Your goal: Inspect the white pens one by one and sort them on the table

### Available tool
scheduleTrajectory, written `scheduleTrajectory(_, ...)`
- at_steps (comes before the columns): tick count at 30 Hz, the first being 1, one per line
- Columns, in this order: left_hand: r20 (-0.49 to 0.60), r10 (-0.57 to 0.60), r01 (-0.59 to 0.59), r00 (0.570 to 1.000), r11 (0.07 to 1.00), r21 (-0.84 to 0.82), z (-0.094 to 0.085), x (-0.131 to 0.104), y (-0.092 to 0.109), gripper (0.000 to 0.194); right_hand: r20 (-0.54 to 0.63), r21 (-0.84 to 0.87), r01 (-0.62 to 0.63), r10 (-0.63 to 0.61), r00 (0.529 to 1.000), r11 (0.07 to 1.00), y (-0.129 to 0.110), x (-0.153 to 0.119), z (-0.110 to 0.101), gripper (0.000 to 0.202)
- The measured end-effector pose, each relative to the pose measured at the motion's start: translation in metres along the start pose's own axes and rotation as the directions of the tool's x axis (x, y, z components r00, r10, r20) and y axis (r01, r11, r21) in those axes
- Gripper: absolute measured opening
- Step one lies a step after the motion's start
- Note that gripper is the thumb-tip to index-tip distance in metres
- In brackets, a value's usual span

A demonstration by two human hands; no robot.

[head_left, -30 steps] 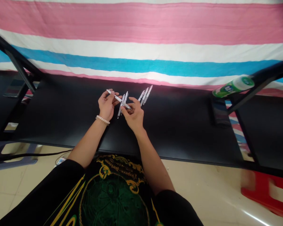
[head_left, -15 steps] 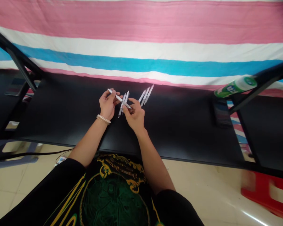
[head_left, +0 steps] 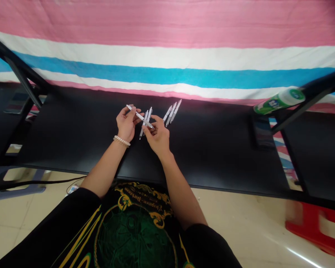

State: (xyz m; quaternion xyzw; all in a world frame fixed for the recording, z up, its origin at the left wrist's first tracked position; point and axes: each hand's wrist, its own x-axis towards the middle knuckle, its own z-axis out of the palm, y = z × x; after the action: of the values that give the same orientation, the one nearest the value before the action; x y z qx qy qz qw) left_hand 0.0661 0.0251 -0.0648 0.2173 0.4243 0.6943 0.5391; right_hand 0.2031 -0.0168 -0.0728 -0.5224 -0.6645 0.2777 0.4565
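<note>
A white pen [head_left: 139,116] with a grey grip slants between my two hands, above the black table. My left hand [head_left: 126,123] pinches its upper end between thumb and fingers. Around the grey grip and tip end, the thumb and fingers of my right hand [head_left: 158,137] are closed. Under the held pen lie two similar pens [head_left: 143,131], side by side and partly covered by it. Just beyond my right hand, three more white and grey pens [head_left: 172,113] rest close together, pointing the same way.
The black table [head_left: 212,149] meets a pink, white and blue striped cloth [head_left: 184,78] at its far edge. A green and white canister [head_left: 279,101] lies at the right beside a black metal frame [head_left: 321,87]. A red stool [head_left: 309,227] stands at lower right.
Both hands keep the same hold on the pen and have shifted very slightly left. The lying pens stay in place.
</note>
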Motion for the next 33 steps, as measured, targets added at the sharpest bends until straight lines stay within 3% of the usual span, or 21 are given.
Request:
scheduleTrajectory(5,0.001,-0.003,0.003,1.000,1.000,0.007,0.0010,-0.0007,0.0007,0.036,0.047,-0.091,-0.035,0.040,0.998,0.995,-0.0024,0.0009,-0.0022,0.028)
scheduleTrajectory(10,-0.006,-0.010,0.010,1.000,1.000,0.012,0.0011,-0.0007,0.0009,0.034,0.067,-0.149,0.008,0.002,0.998,0.989,-0.0042,-0.0002,-0.0021,0.025)
scheduleTrajectory(13,0.003,-0.006,0.006,1.000,1.000,-0.003,0.0011,-0.0012,0.0008,0.034,0.034,-0.157,-0.020,0.026,0.999,0.987,-0.0043,-0.0007,-0.0012,0.028)
scheduleTrajectory(18,0.018,0.001,-0.001,1.000,1.000,-0.007,0.0017,-0.0028,0.0005,0.033,-0.019,-0.091,0.045,-0.047,0.999,0.995,-0.0035,0.0003,-0.0020,0.026)
scheduleTrajectory(28,0.133,-0.009,0.012,0.991,1.000,-0.021,-0.0003,-0.0036,0.0024,0.033,0.014,-0.240,-0.014,0.018,1.000,0.971,-0.0078,0.0021,-0.0064,0.035)
scheduleTrajectory(33,0.156,-0.061,0.073,0.986,0.995,-0.067,0.0010,-0.0034,0.0052,0.029,0.061,-0.199,-0.048,0.062,0.996,0.979,-0.0087,0.0030,-0.0065,0.036)
